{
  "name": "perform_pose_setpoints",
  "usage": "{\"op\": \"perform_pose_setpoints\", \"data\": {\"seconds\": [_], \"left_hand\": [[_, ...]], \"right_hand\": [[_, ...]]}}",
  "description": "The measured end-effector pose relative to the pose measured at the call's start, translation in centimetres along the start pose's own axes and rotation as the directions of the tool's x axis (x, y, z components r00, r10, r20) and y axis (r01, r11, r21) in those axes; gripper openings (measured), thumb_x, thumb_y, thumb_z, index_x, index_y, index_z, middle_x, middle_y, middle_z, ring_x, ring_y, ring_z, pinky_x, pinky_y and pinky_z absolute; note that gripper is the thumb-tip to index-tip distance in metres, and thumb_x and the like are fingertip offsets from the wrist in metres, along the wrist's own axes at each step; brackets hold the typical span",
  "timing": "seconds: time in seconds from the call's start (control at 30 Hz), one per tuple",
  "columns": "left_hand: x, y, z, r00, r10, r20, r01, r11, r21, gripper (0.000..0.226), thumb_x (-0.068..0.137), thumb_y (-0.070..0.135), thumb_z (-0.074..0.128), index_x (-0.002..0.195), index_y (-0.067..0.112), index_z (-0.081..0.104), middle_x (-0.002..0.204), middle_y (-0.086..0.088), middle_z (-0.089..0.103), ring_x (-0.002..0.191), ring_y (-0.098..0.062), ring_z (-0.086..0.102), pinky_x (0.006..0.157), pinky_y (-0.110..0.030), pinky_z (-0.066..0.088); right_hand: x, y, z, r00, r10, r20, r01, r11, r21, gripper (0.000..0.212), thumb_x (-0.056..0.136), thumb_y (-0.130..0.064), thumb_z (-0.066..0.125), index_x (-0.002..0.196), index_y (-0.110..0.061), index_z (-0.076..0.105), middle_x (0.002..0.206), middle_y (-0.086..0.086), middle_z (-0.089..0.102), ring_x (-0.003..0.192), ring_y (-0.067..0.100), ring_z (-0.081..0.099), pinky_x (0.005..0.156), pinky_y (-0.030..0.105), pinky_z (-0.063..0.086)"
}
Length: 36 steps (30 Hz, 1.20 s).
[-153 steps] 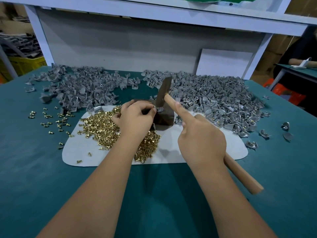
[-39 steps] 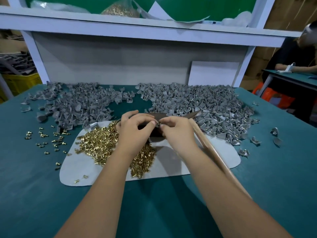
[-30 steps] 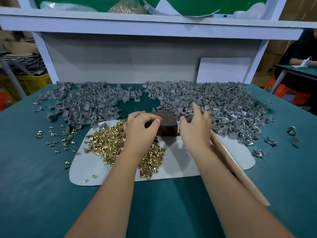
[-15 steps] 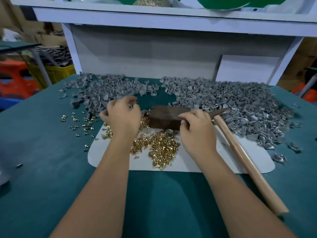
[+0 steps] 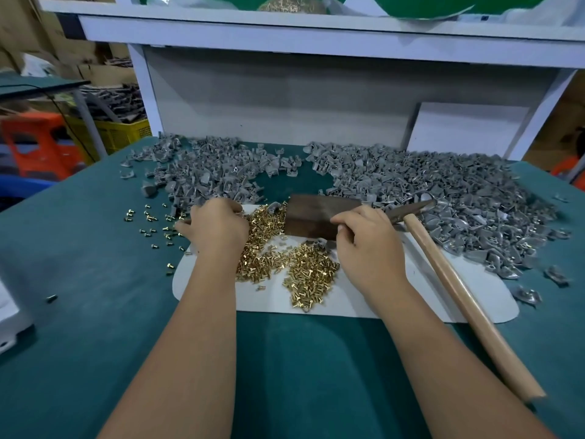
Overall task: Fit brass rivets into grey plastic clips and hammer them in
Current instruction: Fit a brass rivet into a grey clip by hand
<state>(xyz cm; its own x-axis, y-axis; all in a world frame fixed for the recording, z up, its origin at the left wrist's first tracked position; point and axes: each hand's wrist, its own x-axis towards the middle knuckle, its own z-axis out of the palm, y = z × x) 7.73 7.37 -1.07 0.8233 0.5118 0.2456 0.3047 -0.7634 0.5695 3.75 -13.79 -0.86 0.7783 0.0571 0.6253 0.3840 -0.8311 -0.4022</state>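
Note:
A heap of brass rivets lies on a white mat. A dark metal block stands at the mat's far edge. My left hand is palm down on the heap's left edge with its fingers curled into the rivets, and what they hold is hidden. My right hand sits at the block's front right corner, thumb and forefinger curled onto a grey clip. The hammer lies on the mat just right of that hand, untouched, with its head beside the block.
Grey clips are piled at the back left and the back right of the green table. Loose rivets lie left of the mat. A white shelf frame closes the back. Something white sits at the left edge.
The hammer was put down on the mat. My right hand reached into the right-hand clip pile and came back to the block. My left hand left the block for the rivet heap's left edge.

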Motion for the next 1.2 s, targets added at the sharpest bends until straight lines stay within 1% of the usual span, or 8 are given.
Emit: {"op": "perform_pose_setpoints", "data": {"seconds": [0.23,0.33,0.43,0.7,0.83,0.97,1.1,1.2], "left_hand": [[-0.1,0.9,-0.2,0.987,0.078,-0.142,-0.103,0.979,-0.178,0.021,0.094,0.026,0.056,0.110,0.027,0.071,0.110,0.002,0.069,0.114,-0.027,0.052,0.100,-0.047,0.033],[-1.1,2.5,0.0,0.981,0.144,-0.134,-0.195,0.781,-0.593,0.024,0.096,0.021,0.058,0.119,0.020,0.066,0.103,0.008,0.068,0.095,-0.010,0.061,0.092,-0.038,0.051],[-1.9,3.7,0.3,0.977,0.204,-0.061,-0.176,0.613,-0.770,0.022,0.095,0.014,0.061,0.114,0.024,0.066,0.092,0.014,0.066,0.082,0.004,0.062,0.079,-0.017,0.054],[-2.5,4.9,1.2,0.907,0.412,0.087,-0.196,0.597,-0.778,0.022,0.089,0.019,0.069,0.107,0.031,0.070,0.093,0.017,0.071,0.096,0.008,0.063,0.087,-0.016,0.049],[-2.5,4.9,2.0,0.895,0.438,0.085,-0.300,0.730,-0.614,0.020,0.090,0.026,0.068,0.109,0.026,0.073,0.105,0.002,0.069,0.114,-0.014,0.057,0.102,-0.039,0.045],[-2.6,4.9,2.4,0.903,0.429,0.037,-0.350,0.781,-0.517,0.022,0.091,0.033,0.065,0.112,0.031,0.072,0.090,0.025,0.053,0.125,-0.019,0.038,0.107,-0.041,0.034],[-2.3,4.7,2.3,0.928,0.373,0.007,-0.286,0.722,-0.631,0.030,0.090,0.035,0.065,0.120,0.033,0.064,0.098,0.024,0.062,0.116,-0.010,0.047,0.097,-0.033,0.042],[-2.3,4.6,2.0,0.963,0.264,-0.047,-0.217,0.660,-0.720,0.004,0.090,0.030,0.065,0.092,0.032,0.062,0.086,0.016,0.063,0.087,-0.006,0.061,0.077,-0.025,0.051]], "right_hand": [[-0.1,-0.7,-0.3,0.996,-0.052,0.069,0.054,0.998,-0.025,0.024,0.090,-0.011,0.053,0.104,-0.017,0.071,0.098,-0.002,0.068,0.094,0.020,0.058,0.076,0.033,0.049],[-0.2,-1.2,-0.1,0.959,-0.078,0.272,0.084,0.996,-0.011,0.025,0.093,-0.024,0.050,0.111,-0.027,0.067,0.103,-0.010,0.065,0.093,0.013,0.060,0.074,0.030,0.050],[-0.4,-1.5,0.4,0.886,-0.125,0.446,0.160,0.986,-0.040,0.029,0.091,-0.039,0.053,0.117,-0.032,0.064,0.097,-0.012,0.050,0.096,0.011,0.053,0.069,0.026,0.040],[-0.1,-2.3,0.9,0.883,-0.031,0.469,0.009,0.999,0.049,0.006,0.083,-0.029,0.063,0.082,-0.034,0.062,0.086,-0.012,0.047,0.087,0.012,0.055,0.074,0.033,0.049],[-0.1,-2.4,0.8,0.880,-0.038,0.473,-0.005,0.996,0.088,0.005,0.081,-0.023,0.061,0.080,-0.028,0.060,0.085,-0.010,0.053,0.083,0.012,0.054,0.073,0.037,0.050],[-0.2,-2.1,0.8,0.889,-0.053,0.455,-0.019,0.988,0.152,0.004,0.083,-0.019,0.060,0.083,-0.022,0.062,0.087,-0.008,0.055,0.083,0.013,0.054,0.075,0.039,0.049],[-0.3,-1.8,0.7,0.923,-0.038,0.383,-0.054,0.972,0.227,0.007,0.084,-0.016,0.060,0.083,-0.022,0.060,0.086,-0.011,0.054,0.080,0.009,0.052,0.075,0.037,0.047],[-0.3,-1.7,0.8,0.953,-0.007,0.303,-0.083,0.955,0.283,0.013,0.084,-0.011,0.058,0.081,-0.025,0.057,0.082,-0.013,0.056,0.074,0.007,0.051,0.069,0.033,0.048]]}}
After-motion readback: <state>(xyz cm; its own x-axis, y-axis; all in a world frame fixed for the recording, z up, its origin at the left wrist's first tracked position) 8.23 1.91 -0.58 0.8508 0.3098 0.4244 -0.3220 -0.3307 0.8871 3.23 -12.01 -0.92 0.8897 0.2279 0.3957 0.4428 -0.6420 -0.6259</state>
